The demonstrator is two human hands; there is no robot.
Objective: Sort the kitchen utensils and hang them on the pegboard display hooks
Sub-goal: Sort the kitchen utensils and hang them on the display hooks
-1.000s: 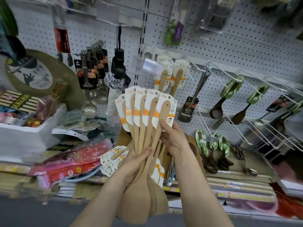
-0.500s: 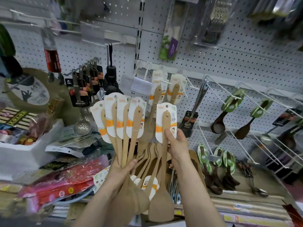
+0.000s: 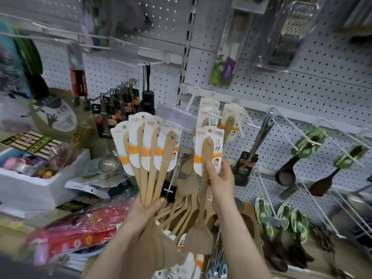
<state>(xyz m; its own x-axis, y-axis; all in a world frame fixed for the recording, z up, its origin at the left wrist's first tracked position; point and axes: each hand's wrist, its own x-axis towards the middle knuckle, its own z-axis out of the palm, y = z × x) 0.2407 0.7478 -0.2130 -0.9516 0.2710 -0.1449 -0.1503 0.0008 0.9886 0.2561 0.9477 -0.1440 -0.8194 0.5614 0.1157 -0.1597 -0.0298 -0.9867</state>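
Note:
My left hand point(image 3: 145, 210) grips a fan of several wooden spatulas point(image 3: 153, 158) by their handles, their white and orange card tags pointing up. My right hand point(image 3: 220, 182) holds a single wooden spatula point(image 3: 205, 190) upright by its handle, its tag point(image 3: 209, 150) just below a white pegboard hook point(image 3: 214, 114). Two tagged wooden spatulas point(image 3: 228, 122) hang on the hooks behind it. More wooden spatulas point(image 3: 181, 210) lie on the shelf below my hands.
The white pegboard point(image 3: 281, 91) carries steel ladles with black tags point(image 3: 247, 156), dark spoons with green tags point(image 3: 298, 158), strainers point(image 3: 108, 164) and bare wire hooks point(image 3: 314, 200). A white foam box point(image 3: 40, 188) and pink packets point(image 3: 76, 232) sit at left.
My right hand has drawn one spatula out of the bunch and lifted it up and right toward the hook. My left hand keeps the rest, shifted left.

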